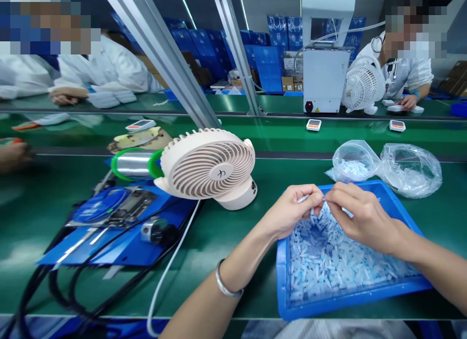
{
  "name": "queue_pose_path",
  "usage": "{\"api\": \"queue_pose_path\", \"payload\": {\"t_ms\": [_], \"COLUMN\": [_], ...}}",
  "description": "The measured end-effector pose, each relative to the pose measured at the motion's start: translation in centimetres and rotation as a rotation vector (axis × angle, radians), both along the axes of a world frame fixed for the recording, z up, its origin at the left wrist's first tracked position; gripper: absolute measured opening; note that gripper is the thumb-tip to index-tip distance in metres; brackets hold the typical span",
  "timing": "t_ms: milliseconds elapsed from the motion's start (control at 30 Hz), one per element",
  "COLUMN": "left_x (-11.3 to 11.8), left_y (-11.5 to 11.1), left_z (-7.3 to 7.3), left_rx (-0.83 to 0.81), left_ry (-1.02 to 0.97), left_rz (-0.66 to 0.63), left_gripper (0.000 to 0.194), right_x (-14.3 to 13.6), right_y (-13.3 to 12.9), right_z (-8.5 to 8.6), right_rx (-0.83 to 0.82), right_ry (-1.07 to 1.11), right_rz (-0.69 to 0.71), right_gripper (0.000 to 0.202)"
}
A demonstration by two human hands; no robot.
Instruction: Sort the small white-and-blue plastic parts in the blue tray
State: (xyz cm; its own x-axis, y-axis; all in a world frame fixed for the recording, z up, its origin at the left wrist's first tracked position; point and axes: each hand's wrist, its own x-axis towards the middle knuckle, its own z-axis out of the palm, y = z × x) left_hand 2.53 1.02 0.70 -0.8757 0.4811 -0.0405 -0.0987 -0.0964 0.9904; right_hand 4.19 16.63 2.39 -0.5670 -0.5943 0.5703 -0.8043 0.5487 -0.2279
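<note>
Pinching a small white stick [302, 199] over the blue tray [282, 276], the left hand [292, 210] meets the right hand [365, 215], whose fingertips are closed, on what I cannot tell. The next move seems to need steady fingers. More bits [328, 266] lie below. Two clear bags [412, 171] sit behind; a fan [221, 172] and white cord [175, 261] could bother the left hand.

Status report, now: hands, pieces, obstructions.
Left hand pinching a white piece; right hand pinched alongside, contents unclear. Pale pieces spread across blue tray below. Fan off left, blocking neither hand.
</note>
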Motion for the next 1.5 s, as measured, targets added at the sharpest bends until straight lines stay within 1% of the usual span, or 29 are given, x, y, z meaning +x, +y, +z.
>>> {"api": "queue_pose_path", "payload": {"t_ms": [67, 133, 200, 333, 400, 500, 633, 800, 967, 1100, 1167, 1333, 1500], "left_x": [0.1, 0.2, 0.3, 0.3, 0.3, 0.2, 0.2, 0.0, 0.0, 0.2, 0.2, 0.3, 0.4], "left_y": [0.1, 0.2, 0.2, 0.3, 0.3, 0.2, 0.2, 0.2, 0.2, 0.3, 0.3, 0.4, 0.4], "left_z": [0.1, 0.2, 0.3, 0.4, 0.4, 0.3, 0.4, 0.4, 0.3, 0.3, 0.4, 0.4, 0.3], "left_rx": [-0.033, -0.062, -0.061, 0.005, 0.022, 0.028, 0.049, 0.059, 0.040, 0.039, 0.040, 0.046, 0.039], "left_ry": [0.036, 0.061, 0.054, 0.013, 0.008, 0.002, -0.046, -0.096, -0.068, -0.049, -0.048, -0.043, -0.068], "left_rz": [0.018, 0.039, 0.051, 0.042, 0.048, 0.062, 0.091, 0.120, 0.100, 0.091, 0.084, 0.083, 0.078], "left_gripper": [0.028, 0.028, 0.028, 0.026, 0.025, 0.024, 0.021, 0.017, 0.018, 0.021, 0.023, 0.028, 0.030], "right_x": [0.0, 0.0, -0.1, -0.4, -0.5, -0.6, -0.8, -1.0, -1.1, -0.9, -0.9, -0.8, -0.9], "right_y": [-0.2, -0.3, -0.4, -0.3, -0.3, -0.1, 0.1, 0.3, 0.3, 0.1, 0.0, -0.3, -0.5], "right_z": [-0.3, -0.6, -0.8, -1.2, -1.2, -1.2, -1.1, -1.2, -1.3, -1.5, -1.6, -1.8, -2.2], "right_rx": [0.043, 0.040, -0.034, -0.256, -0.291, -0.230, -0.145, -0.106, -0.056, -0.048, -0.047, -0.003, 0.041], "right_ry": [0.083, 0.106, 0.058, -0.058, -0.091, -0.129, -0.120, -0.078, -0.046, -0.016, 0.013, 0.165, 0.233], "right_rz": [-0.008, -0.021, -0.032, -0.082, -0.098, -0.081, -0.051, -0.053, -0.065, -0.045, -0.030, -0.028, -0.030], "right_gripper": [0.028, 0.028, 0.025, 0.010, 0.008, 0.010, 0.016, 0.017, 0.019, 0.021, 0.022, 0.026, 0.029]}}
